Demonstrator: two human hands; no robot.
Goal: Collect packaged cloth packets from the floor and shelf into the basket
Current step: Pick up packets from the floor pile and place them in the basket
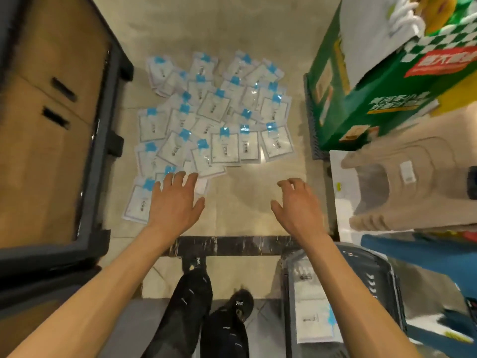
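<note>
Several white cloth packets with blue tabs [216, 115] lie scattered in a heap on the beige tiled floor ahead of me. My left hand [175, 202] reaches out flat with fingers spread, its fingertips over the nearest packets [139, 202] at the heap's near left edge. My right hand [296, 202] hovers above bare floor to the right, fingers loosely curled, holding nothing. The grey basket [291, 280] stands at the lower right beside my right forearm, with a white packet [312, 319] lying inside it.
A dark cart frame with cardboard boxes [51, 125] lines the left side. A green carton [374, 86] and a beige plastic stool [413, 182] on a white shelf crowd the right. My legs and shoes [206, 306] stand below a dark floor strip.
</note>
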